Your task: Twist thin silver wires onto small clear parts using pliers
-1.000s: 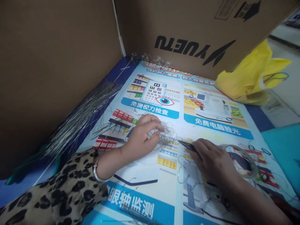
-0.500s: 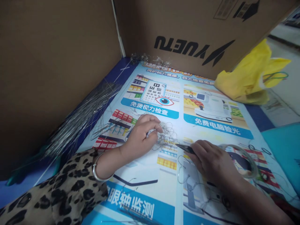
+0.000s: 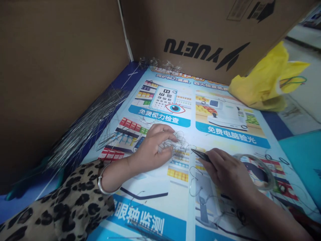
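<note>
My left hand (image 3: 156, 147) is curled at the near edge of a bent wire piece (image 3: 179, 144), a cluster of thin rounded loops. Its thumb and forefinger are bent around the left side of the loops, with a gap between their tips; the exact contact is hard to see. In my right hand (image 3: 225, 167) is a pair of dark, pointed pliers (image 3: 198, 154). The plier tip reaches a curved wire end just right of the loops. Most of the plier handles are hidden in the fist.
Straight wires (image 3: 87, 124) lie in a bundle at left. A tape roll (image 3: 269, 177) sits beside my right wrist. Finished-looking wire clusters (image 3: 170, 65) lie by the cardboard box (image 3: 200, 20). A yellow bag (image 3: 260, 87) stands at right, on a printed poster's (image 3: 163, 201) far side.
The pliers have shifted slightly up and right, to a wire end beside the loops. My left thumb and forefinger have spread a little farther apart.
</note>
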Available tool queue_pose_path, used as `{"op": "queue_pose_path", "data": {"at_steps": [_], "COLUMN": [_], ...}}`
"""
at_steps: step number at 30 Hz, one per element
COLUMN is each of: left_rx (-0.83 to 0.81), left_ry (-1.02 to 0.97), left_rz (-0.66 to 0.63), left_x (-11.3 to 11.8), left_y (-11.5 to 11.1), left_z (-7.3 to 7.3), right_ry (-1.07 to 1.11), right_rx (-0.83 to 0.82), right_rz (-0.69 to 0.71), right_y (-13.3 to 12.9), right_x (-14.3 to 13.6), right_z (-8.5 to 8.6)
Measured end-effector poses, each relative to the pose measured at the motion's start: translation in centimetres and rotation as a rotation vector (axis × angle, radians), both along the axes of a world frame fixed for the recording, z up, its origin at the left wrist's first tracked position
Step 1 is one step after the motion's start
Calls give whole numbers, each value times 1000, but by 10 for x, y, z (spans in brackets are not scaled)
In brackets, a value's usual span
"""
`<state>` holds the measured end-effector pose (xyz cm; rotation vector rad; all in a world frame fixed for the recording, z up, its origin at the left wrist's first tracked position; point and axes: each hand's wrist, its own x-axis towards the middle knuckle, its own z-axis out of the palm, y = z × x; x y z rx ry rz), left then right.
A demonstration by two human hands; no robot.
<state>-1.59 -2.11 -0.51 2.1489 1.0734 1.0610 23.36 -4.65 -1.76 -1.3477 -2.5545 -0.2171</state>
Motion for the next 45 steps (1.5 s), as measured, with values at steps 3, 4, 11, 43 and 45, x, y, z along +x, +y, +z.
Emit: {"op": "queue_pose_path", "data": {"at_steps": [3, 4, 11, 43, 45], "left_rx": [63, 89, 402, 386, 377], "left_ry": [74, 108, 289, 502, 511], "left_rz": [-15, -29, -33, -70, -73], "left_x": [1, 1, 1, 16, 16], "left_y": [-3, -4, -12, -48, -49], "left_z": [1, 1, 5, -5, -5], "right_ry": [7, 8, 26, -50, -39], "right_rx": [0, -3, 1, 38, 33], "right_rz": [-1, 0, -26, -58, -61], "right_y": [0, 0, 1, -1, -1], "right_x": [0, 0, -2, -6, -5], "right_z": [0, 0, -2, 0, 0]}}
